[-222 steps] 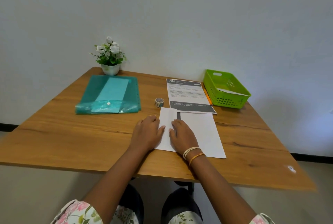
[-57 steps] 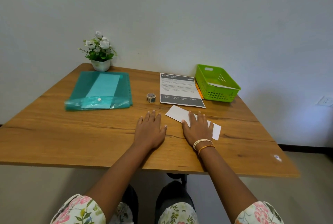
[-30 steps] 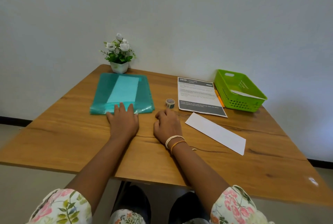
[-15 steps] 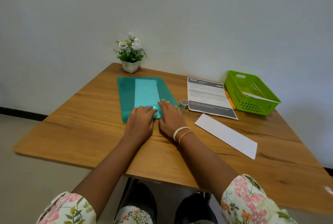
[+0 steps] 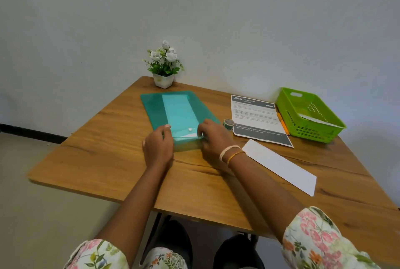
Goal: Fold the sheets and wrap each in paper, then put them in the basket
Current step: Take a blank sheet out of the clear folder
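Observation:
A teal plastic folder [image 5: 171, 108] with a snap button lies lengthwise on the wooden table [image 5: 108, 160], with pale paper showing through it. My left hand [image 5: 158, 147] grips its near left edge, thumb on top. My right hand [image 5: 213, 138] pinches the near right edge of its flap. A folded white sheet [image 5: 279, 166] lies flat to the right of my right wrist. The green basket [image 5: 311, 130] stands at the far right with a white sheet inside.
A printed instruction page [image 5: 255, 117] lies between folder and basket, an orange pen [image 5: 282, 123] along its right edge. A small tape roll [image 5: 228, 123] sits beside my right hand. A potted white flower [image 5: 163, 65] stands at the back by the wall.
Both hands left the folded white sheet and went left to the teal folder, which has been turned lengthwise and pulled nearer. The hands now hold its near end at the flap.

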Demonstrator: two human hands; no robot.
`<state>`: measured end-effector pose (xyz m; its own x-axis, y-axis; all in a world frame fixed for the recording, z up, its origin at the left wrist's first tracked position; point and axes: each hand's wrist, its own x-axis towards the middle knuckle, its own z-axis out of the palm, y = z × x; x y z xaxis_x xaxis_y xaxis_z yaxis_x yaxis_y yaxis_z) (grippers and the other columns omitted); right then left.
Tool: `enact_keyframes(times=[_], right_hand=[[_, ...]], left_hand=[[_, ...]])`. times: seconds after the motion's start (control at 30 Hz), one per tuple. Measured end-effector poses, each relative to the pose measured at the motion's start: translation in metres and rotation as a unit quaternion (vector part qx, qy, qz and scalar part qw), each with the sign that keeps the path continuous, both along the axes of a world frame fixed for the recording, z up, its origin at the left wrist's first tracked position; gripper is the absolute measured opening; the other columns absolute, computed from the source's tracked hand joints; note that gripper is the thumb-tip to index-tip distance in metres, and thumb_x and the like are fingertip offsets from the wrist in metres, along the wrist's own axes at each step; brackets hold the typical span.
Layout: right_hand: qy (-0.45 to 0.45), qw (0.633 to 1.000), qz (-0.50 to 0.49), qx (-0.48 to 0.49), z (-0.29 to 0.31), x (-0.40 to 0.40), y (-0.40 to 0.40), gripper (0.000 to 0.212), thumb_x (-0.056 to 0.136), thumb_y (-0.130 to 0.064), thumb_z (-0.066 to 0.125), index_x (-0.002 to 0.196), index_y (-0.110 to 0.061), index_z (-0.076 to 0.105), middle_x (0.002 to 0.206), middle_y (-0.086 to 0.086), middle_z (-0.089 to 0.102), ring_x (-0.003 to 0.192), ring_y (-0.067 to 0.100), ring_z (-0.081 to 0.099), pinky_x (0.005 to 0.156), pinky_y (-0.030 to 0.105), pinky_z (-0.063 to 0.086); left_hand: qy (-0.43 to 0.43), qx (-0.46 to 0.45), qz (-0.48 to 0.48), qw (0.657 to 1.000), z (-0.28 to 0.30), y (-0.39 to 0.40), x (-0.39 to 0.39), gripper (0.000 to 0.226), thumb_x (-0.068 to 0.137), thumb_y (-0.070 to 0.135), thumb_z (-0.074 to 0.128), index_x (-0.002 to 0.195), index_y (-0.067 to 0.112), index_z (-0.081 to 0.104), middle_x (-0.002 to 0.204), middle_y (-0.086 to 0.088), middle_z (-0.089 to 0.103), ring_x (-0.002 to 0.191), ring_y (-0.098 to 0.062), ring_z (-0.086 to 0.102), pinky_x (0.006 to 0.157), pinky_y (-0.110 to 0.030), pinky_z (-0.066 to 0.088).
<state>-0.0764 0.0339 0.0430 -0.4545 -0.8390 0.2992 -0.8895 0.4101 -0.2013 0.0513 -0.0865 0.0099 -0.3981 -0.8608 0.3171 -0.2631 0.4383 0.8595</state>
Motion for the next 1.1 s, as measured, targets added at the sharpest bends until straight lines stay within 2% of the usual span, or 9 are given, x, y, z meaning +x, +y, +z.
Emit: enact_keyframes(times=[0.1, 0.2, 0.27, 0.37, 0.53, 0.63, 0.73, 0.83, 1.1], right_hand=[[-0.003, 1.0, 0.012, 0.008, -0.011, 0.01, 0.024, 0.019, 0.072, -0.012, 0.06, 0.088, -0.022, 0.059, 0.093, -0.001, 0.059, 0.082, 0.023, 0.058, 0.068, 0.033, 0.048], [-0.068, 0.998, 0.006, -0.01, -0.018, 0.016, 0.037, 0.022, 0.07, -0.017, 0.058, 0.092, -0.019, 0.063, 0.095, -0.001, 0.061, 0.084, 0.018, 0.057, 0.073, 0.032, 0.05], [-0.096, 0.995, -0.007, -0.03, -0.02, 0.019, 0.038, 0.018, 0.075, -0.019, 0.058, 0.091, -0.018, 0.065, 0.096, -0.001, 0.062, 0.085, 0.017, 0.057, 0.074, 0.033, 0.05], [-0.107, 0.991, -0.05, -0.056, -0.021, 0.02, 0.03, 0.016, 0.085, -0.022, 0.056, 0.091, -0.013, 0.068, 0.097, 0.002, 0.065, 0.087, 0.018, 0.059, 0.077, 0.035, 0.05], [-0.063, 0.993, -0.098, -0.031, -0.016, 0.016, 0.012, 0.019, 0.09, -0.023, 0.055, 0.103, -0.016, 0.066, 0.104, 0.005, 0.067, 0.094, 0.024, 0.061, 0.079, 0.033, 0.05], [-0.011, 0.996, -0.089, 0.004, -0.014, 0.016, 0.002, 0.025, 0.092, -0.029, 0.056, 0.114, -0.02, 0.061, 0.111, 0.005, 0.062, 0.099, 0.026, 0.06, 0.076, 0.033, 0.047], [0.028, 0.996, -0.081, 0.022, -0.012, 0.017, -0.007, 0.028, 0.092, -0.032, 0.056, 0.117, -0.018, 0.06, 0.112, 0.006, 0.057, 0.096, 0.029, 0.061, 0.07, 0.033, 0.047], [0.074, 0.994, -0.074, 0.031, -0.011, 0.019, -0.014, 0.026, 0.094, -0.032, 0.053, 0.113, -0.017, 0.063, 0.108, 0.005, 0.057, 0.093, 0.027, 0.06, 0.067, 0.034, 0.049], [0.174, 0.982, -0.066, 0.038, -0.016, 0.027, -0.021, 0.022, 0.098, -0.014, 0.039, 0.104, -0.012, 0.06, 0.101, 0.009, 0.067, 0.091, 0.029, 0.061, 0.065, 0.036, 0.043]], left_hand=[[0.026, 0.039, -0.008, 0.999, 0.001, -0.001, 0.002, 0.046, 0.096, 0.044, 0.036, 0.098, 0.016, 0.073, 0.098, -0.008, 0.072, 0.092, -0.03, 0.062, 0.092, -0.046, 0.046], [-0.11, -0.021, -0.038, 0.993, -0.002, -0.005, -0.002, 0.035, 0.091, 0.039, 0.055, 0.12, 0.022, 0.066, 0.127, -0.005, 0.063, 0.118, -0.027, 0.054, 0.105, -0.042, 0.034], [-0.199, -0.06, -0.06, 0.976, -0.003, -0.005, -0.006, 0.053, 0.083, 0.038, 0.062, 0.134, 0.025, 0.055, 0.149, -0.005, 0.043, 0.138, -0.023, 0.036, 0.11, -0.042, 0.024], [-0.245, -0.072, -0.057, 0.965, -0.005, -0.006, -0.008, 0.065, 0.081, 0.041, 0.064, 0.14, 0.023, 0.048, 0.157, -0.009, 0.029, 0.144, -0.026, 0.024, 0.114, -0.043, 0.02], [-0.166, -0.075, -0.019, 0.983, -0.008, -0.009, -0.007, 0.041, 0.09, 0.029, 0.063, 0.126, 0.01, 0.062, 0.136, -0.012, 0.056, 0.125, -0.029, 0.05, 0.104, -0.039, 0.035], [-0.101, -0.051, 0.007, 0.994, -0.006, -0.006, -0.006, 0.025, 0.092, 0.027, 0.061, 0.106, 0.01, 0.073, 0.106, -0.012, 0.071, 0.098, -0.031, 0.063, 0.081, -0.037, 0.047], [-0.081, -0.058, 0.033, 0.994, -0.004, -0.004, -0.004, 0.024, 0.093, 0.029, 0.06, 0.091, 0.011, 0.076, 0.086, -0.012, 0.072, 0.078, -0.03, 0.063, 0.06, -0.032, 0.041], [-0.056, -0.066, 0.049, 0.995, -0.003, -0.002, -0.003, 0.026, 0.093, 0.032, 0.061, 0.092, 0.011, 0.076, 0.085, -0.01, 0.072, 0.079, -0.028, 0.061, 0.061, -0.03, 0.039], [-0.02, -0.065, 0.034, 0.997, -0.002, -0.005, -0.002, 0.025, 0.09, 0.034, 0.064, 0.095, 0.012, 0.076, 0.092, -0.006, 0.072, 0.096, -0.025, 0.051, 0.078, -0.039, 0.044]])
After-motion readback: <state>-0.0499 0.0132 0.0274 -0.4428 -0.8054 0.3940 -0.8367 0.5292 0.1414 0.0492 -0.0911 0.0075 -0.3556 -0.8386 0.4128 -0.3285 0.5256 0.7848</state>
